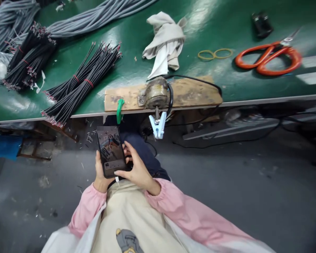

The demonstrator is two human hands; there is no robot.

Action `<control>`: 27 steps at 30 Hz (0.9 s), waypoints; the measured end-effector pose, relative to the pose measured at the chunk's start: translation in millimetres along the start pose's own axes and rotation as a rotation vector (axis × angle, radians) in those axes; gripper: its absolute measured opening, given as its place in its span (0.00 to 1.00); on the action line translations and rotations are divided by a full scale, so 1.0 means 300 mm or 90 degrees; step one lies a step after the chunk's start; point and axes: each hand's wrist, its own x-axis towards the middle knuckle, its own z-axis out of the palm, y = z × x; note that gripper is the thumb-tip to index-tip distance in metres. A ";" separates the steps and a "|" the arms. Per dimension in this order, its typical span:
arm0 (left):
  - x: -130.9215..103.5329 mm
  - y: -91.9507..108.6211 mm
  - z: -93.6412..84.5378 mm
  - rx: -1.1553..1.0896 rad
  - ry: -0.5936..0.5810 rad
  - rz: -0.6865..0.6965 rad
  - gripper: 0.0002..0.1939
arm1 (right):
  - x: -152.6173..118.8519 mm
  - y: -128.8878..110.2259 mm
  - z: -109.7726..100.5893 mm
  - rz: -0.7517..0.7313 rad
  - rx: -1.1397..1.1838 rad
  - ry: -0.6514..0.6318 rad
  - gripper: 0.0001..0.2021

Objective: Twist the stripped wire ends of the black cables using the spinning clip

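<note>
A dark smartphone (112, 149) with its screen lit lies over my lap, just below the bench edge. My left hand (101, 175) is closed round its left side and lower back. My right hand (137, 170) grips the phone's right side, its thumb at the lower right corner and its fingers along the edge. A white cable plug (117, 179) sits at the phone's bottom end. Above the hands, a small motor (156, 93) is mounted on a wooden board (192, 93), and a light blue clip (158, 125) hangs at its shaft.
On the green bench (213, 21) lie bundles of black wires (81, 84), grey cables (94, 17), a whitish cloth (164, 42), yellow rubber bands (215, 54), orange-handled scissors (270, 58) and a small black object (262, 24). A green clamp (119, 110) stands at the board's left end. Black cords hang below the bench.
</note>
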 end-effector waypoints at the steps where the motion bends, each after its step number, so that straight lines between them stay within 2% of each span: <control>1: -0.001 -0.005 -0.002 0.002 0.013 0.011 0.28 | 0.013 -0.003 0.000 0.005 0.006 0.019 0.45; 3: -0.002 -0.014 -0.005 0.002 0.046 0.025 0.25 | 0.040 -0.007 -0.004 0.004 0.033 0.056 0.35; 5: -0.003 -0.023 -0.010 0.001 0.072 0.015 0.23 | 0.060 -0.009 -0.013 -0.003 0.067 0.078 0.30; 11: -0.004 -0.044 -0.031 -0.002 0.048 -0.011 0.25 | 0.054 -0.026 -0.012 0.065 0.153 0.059 0.35; 14: -0.008 -0.055 -0.045 -0.008 0.032 -0.014 0.26 | 0.051 -0.041 0.005 0.080 0.132 0.087 0.36; 18: -0.013 -0.068 -0.057 -0.007 0.043 0.000 0.23 | 0.052 -0.052 0.015 0.059 0.096 0.139 0.33; 20: -0.014 -0.070 -0.054 0.001 0.054 0.009 0.22 | 0.049 -0.054 0.011 0.058 0.100 0.127 0.34; 24: -0.014 -0.058 -0.036 0.019 0.074 0.011 0.22 | 0.046 -0.048 -0.010 0.086 0.144 0.059 0.41; 27: -0.013 -0.047 -0.026 0.035 0.090 0.010 0.22 | 0.054 -0.033 -0.024 0.070 0.164 0.056 0.37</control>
